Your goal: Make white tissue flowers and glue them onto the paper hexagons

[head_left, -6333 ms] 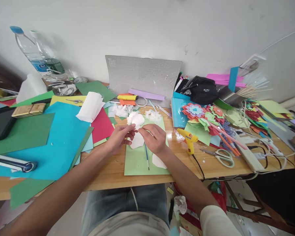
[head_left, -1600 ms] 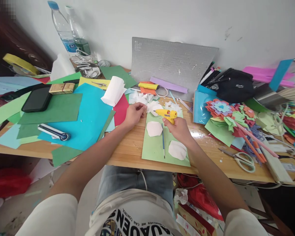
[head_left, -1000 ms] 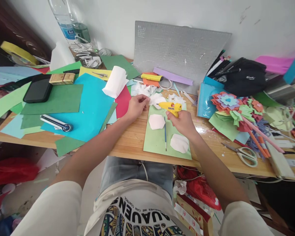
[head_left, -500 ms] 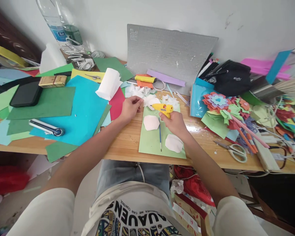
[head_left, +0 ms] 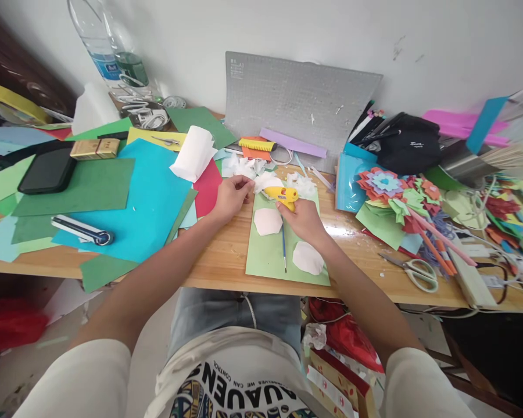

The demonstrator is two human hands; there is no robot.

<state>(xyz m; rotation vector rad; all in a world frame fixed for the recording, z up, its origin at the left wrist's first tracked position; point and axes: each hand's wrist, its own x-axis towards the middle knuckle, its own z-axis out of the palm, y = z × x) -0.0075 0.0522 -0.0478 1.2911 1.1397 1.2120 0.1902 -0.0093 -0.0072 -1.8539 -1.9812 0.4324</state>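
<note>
My right hand point(head_left: 304, 219) is closed around the grip of a yellow hot glue gun point(head_left: 282, 195). Its nozzle points left, over a white paper piece point(head_left: 268, 180) near the top of a light green sheet point(head_left: 261, 255). The fingertips of my left hand point(head_left: 234, 196) are pinched at the left edge of that piece. Two more white paper pieces lie on the green sheet, one at the left point(head_left: 268, 222) and one at the lower right point(head_left: 308, 258). Between them rests a thin blue brush point(head_left: 284, 247), partly covered at its top.
Torn white scraps point(head_left: 239, 165) lie behind my hands. Leftward are a white paper roll point(head_left: 192, 154), blue paper point(head_left: 157, 186) and a stapler-like tool point(head_left: 82, 230). Rightward lie scissors point(head_left: 414, 270) and paper flowers point(head_left: 386, 183). A grey cutting mat point(head_left: 296, 93) leans on the wall.
My right hand has moved the glue gun a little to the left, closer to my left hand. The left hand keeps its place and pinch. The camera view has shifted slightly.
</note>
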